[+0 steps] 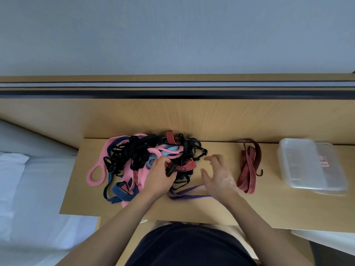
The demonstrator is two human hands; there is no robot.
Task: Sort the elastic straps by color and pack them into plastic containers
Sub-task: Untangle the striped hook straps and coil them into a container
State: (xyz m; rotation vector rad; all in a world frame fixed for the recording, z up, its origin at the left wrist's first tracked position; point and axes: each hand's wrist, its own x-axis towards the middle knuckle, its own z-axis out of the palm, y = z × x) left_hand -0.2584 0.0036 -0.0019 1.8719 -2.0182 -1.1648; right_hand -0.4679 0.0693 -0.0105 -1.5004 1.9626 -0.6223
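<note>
The wooden table carries everything. Its biggest load is the tangled pile of pink, black, blue-striped and pale blue straps, left of centre and unsorted. At the far right stand the clear plastic containers, stacked and blurred, with nothing packed in them that I can make out. Between the pile and the containers lies one dark red strap, set apart on its own, its long axis running from the far edge towards the person. The left hand has its fingers curled down into the near right side of the pile, gripping there; which strand it holds I cannot tell. The right hand hovers just above the table with fingers spread wide, holding nothing. A brighter red striped strap shows at the right edge of the pile, just beside the left fingertips and to the left of the right hand, caught among black hooks. Both hands are close to it, so I judge it the likely next pick, to be carried right to its darker match. A purple strap runs flat under the right wrist.
</note>
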